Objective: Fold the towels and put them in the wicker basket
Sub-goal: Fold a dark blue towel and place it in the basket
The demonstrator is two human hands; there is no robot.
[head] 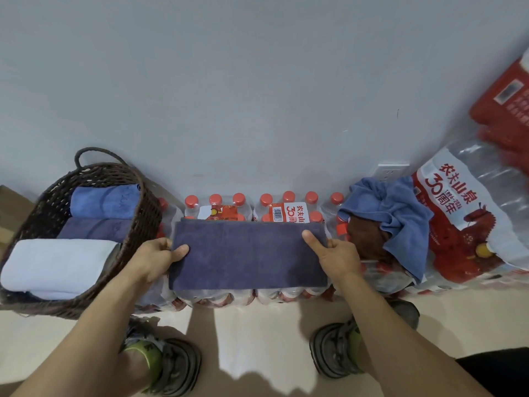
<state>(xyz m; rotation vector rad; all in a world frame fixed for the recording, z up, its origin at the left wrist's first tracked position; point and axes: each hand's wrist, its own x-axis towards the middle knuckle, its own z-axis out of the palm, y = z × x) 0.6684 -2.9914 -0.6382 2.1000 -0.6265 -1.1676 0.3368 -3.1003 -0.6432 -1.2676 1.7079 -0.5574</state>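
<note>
A dark navy towel [247, 255], folded into a long rectangle, lies flat on packs of water bottles [254, 209]. My left hand [156, 260] pinches its left edge, thumb on top. My right hand [333, 255] grips its right edge the same way. At the left stands the dark wicker basket [144, 219] holding three folded towels: a blue one [101, 202] at the back, a navy one [94, 229] in the middle, a pale one [55, 265] in front. An unfolded blue towel [396, 213] is heaped over a brown towel [367, 239] at the right.
Shrink-wrapped packs of red-capped bottles line the grey wall. A taller stack of packs [469, 219] rises at the right. A white wall socket [392, 170] sits behind the blue heap. My feet in sandals [169, 365] stand on the pale floor.
</note>
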